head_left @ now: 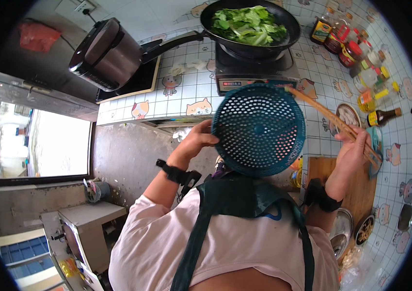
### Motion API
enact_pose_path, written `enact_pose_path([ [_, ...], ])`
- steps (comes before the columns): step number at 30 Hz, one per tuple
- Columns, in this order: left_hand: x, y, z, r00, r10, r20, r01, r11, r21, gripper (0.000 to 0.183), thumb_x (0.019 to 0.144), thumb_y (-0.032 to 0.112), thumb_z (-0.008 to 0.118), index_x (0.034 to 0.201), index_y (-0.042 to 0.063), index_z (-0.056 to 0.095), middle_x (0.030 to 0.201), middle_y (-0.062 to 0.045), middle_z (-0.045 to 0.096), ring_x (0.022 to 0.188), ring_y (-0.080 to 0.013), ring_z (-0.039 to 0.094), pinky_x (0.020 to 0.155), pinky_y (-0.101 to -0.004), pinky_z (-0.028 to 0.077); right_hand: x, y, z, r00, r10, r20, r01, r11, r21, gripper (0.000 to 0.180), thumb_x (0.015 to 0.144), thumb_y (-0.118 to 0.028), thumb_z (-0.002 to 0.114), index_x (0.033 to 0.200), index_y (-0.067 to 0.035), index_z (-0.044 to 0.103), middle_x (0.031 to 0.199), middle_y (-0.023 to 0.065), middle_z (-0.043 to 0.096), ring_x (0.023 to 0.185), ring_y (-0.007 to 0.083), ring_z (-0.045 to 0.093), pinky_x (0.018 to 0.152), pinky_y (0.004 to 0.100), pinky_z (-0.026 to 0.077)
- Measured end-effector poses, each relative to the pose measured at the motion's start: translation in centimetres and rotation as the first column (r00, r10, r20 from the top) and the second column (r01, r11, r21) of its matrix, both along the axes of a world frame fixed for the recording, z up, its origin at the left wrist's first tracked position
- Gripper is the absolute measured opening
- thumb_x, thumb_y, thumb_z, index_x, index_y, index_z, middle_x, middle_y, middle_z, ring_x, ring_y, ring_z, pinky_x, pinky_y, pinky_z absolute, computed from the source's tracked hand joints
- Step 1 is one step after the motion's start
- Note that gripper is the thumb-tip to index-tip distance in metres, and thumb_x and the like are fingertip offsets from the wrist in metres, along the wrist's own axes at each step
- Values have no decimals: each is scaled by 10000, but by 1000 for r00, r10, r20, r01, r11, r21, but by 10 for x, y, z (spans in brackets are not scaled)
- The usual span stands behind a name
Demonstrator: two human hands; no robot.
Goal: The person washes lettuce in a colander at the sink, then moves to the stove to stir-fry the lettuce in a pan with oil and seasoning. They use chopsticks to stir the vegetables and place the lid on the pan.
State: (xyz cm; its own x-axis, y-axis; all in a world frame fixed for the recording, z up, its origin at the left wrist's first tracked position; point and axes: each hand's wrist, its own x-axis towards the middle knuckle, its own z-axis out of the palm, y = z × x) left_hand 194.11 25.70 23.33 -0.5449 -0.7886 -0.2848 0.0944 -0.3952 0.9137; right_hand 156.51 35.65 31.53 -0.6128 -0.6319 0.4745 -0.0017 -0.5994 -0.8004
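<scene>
My left hand [201, 139] grips the rim of a teal plastic colander [258, 129] at its left side. The colander hangs in front of my apron, and no food shows in it. In my right hand [353, 149] is a pair of wooden chopsticks [327, 116]. Their tips point up and left, close to the colander's upper right rim. Beyond the colander, leafy green vegetables [249, 27] lie heaped in a black frying pan [293, 31]. The pan rests on a gas stove [257, 71], its handle [175, 43] stretching to the left.
An electric cooker [102, 54] stands left of the stove, close under the pan handle. Several sauce bottles and jars [349, 54] line the wall at right. Below them are a bowl of pale food [347, 115], a wooden cutting board [358, 182] and a metal lid [341, 229].
</scene>
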Motion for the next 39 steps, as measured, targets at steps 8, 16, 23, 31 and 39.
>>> enact_pose_path([
  [8,116,27,-24,868,426,-257,-407,905,124,466,733,122,530,1169,-34,480,1083,-107,585,968,-233,582,861,-380,464,39,-108,60,997,50,-60,-59,985,-164,195,880,-157,533,881,38,543,765,139,605,566,219,616,548,315,527],
  [16,164,-19,-82,763,620,-186,-578,782,235,184,791,160,534,915,27,558,867,-86,625,725,-205,613,665,-341,531,96,-191,73,788,13,-615,174,954,243,185,854,-192,595,894,-12,612,661,16,592,593,79,585,528,203,455],
  [23,161,-69,-96,771,619,-149,-567,774,280,185,775,163,588,889,25,541,754,-59,551,658,-195,591,618,-322,528,122,-186,84,819,206,-535,71,889,452,226,870,-224,572,911,-7,618,708,27,614,619,89,607,560,205,460],
  [31,174,-95,-82,780,542,314,-576,817,22,587,791,299,655,1196,-65,433,855,-141,619,665,-215,622,585,-292,514,134,-184,118,856,39,-516,228,866,444,301,877,-289,559,846,6,612,695,49,579,548,98,579,496,208,440],
  [39,161,-94,7,547,814,193,-453,482,-750,306,817,119,622,1101,23,564,899,-106,620,792,-178,592,689,-283,480,152,-251,83,825,346,-447,-132,887,442,164,855,-148,576,884,13,587,783,74,622,699,141,634,629,239,507],
])
